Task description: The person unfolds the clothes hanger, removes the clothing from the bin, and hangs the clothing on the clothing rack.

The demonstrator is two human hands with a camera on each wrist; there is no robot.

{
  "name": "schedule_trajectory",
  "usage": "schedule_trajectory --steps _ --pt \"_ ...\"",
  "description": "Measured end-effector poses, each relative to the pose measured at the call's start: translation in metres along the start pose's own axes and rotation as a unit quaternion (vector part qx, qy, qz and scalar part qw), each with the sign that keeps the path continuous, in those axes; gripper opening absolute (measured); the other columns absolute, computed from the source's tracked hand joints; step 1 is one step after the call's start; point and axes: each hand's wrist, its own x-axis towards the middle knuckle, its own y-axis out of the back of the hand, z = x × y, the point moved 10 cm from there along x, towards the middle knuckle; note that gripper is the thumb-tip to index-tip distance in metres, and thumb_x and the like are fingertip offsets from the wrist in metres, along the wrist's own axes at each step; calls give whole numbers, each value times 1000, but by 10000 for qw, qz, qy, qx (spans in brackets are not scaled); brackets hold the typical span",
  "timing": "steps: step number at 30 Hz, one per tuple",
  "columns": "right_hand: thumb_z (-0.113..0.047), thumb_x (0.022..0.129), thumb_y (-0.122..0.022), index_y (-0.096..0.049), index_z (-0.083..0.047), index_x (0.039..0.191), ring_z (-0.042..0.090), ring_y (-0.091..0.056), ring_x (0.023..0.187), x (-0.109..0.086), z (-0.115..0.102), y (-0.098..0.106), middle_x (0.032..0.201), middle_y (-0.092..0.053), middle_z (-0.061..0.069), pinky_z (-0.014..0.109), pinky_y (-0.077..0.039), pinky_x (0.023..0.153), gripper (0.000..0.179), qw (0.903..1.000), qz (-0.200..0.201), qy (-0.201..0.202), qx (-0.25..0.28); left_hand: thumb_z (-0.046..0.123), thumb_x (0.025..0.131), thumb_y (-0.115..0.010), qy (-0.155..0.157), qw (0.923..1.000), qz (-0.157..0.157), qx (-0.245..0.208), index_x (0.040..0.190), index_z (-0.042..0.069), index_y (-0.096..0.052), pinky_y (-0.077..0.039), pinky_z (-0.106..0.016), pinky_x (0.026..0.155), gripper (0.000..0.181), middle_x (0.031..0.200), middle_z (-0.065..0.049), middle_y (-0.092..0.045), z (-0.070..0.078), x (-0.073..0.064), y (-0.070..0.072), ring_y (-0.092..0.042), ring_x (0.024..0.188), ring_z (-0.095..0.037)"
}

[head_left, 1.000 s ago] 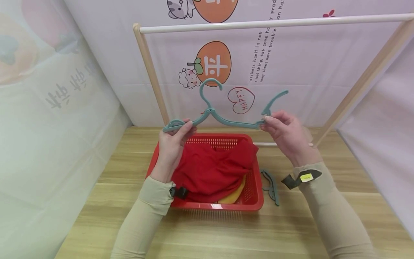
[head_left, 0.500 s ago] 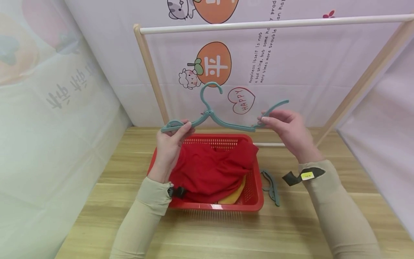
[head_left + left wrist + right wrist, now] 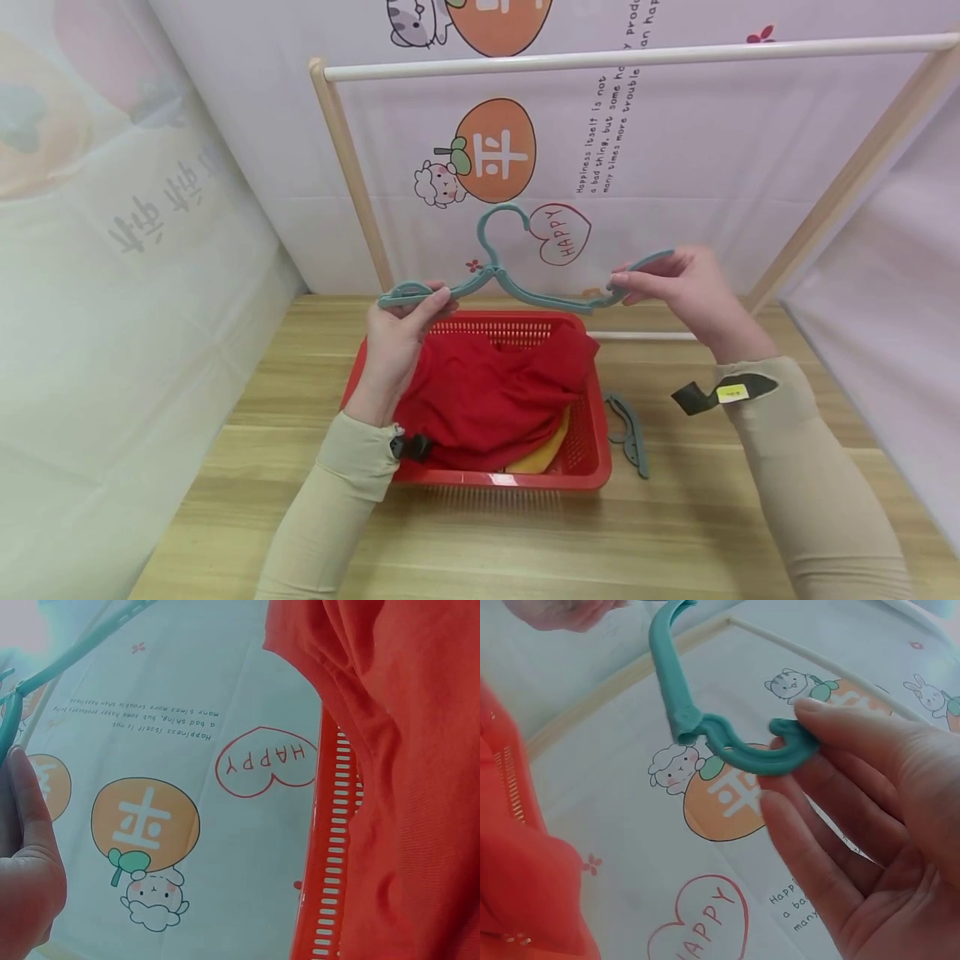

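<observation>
A teal folding hanger (image 3: 543,301) is held up between both hands, above the back of the red basket, its hook pointing upward. My left hand (image 3: 401,337) pinches its left arm between thumb and fingers; that arm's end section is folded in. On the other side, my right hand (image 3: 693,296) pinches the hinged end section, which is swung outward and slants up to the right. In the right wrist view, thumb and fingers pinch the curved end piece (image 3: 761,760) beyond the hinge. The left wrist view shows my left fingers (image 3: 30,799) against the hanger at its left edge.
Below the hands, the red basket (image 3: 600,467) holds a red garment (image 3: 487,392) and something yellow (image 3: 543,454). A second, folded hanger (image 3: 632,437) lies on the wooden table (image 3: 480,550) right of it. Behind stands a wooden rack with a white rail (image 3: 570,60).
My right hand has shifted from near the hinge onto the outer end section and moved right. That section has swung down and outward. The hanger's hook has dropped slightly.
</observation>
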Motion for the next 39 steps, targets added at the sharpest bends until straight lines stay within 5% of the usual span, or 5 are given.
schedule_trajectory --steps 15,19,26,35,39 --pt "-14 91 -80 -74 2 101 29 -75 84 -10 13 3 92 -76 13 27 -56 89 20 9988 -363 -319 -104 -5 94 -69 -340 9988 130 -328 99 5 -77 -60 -35 84 14 90 -6 -76 13 2 5 -74 79 -18" --pt "-10 93 -76 -74 1 99 24 -75 84 -12 14 3 94 -76 11 27 -57 87 12 9984 -129 -208 519 -6 95 -67 -338 9986 145 -391 98 7 -78 -59 -36 85 18 89 -7 -76 11 2 6 -74 80 -19" --pt "11 94 -65 -74 6 94 21 -75 79 -11 7 -7 93 -76 15 35 -60 81 10 9628 -72 458 2661 -2 97 -68 -236 9978 287 -545 100 8 -78 -58 -36 89 15 92 -7 -76 9 3 8 -74 85 -18" --pt "10 95 -65 -73 5 90 22 -75 80 -11 17 -10 90 -75 16 33 -60 81 11 9301 296 449 3633 1 97 -69 -152 9967 420 -684 101 6 -77 -57 -37 91 10 95 -7 -76 2 4 10 -74 88 -19" --pt "9 95 -65 -74 3 92 22 -75 84 -10 23 -14 92 -76 14 33 -60 83 11 9238 169 343 3809 4 96 -71 -223 9967 377 -685 103 2 -76 -57 -38 92 9 95 -8 -76 5 5 9 -73 89 -20"
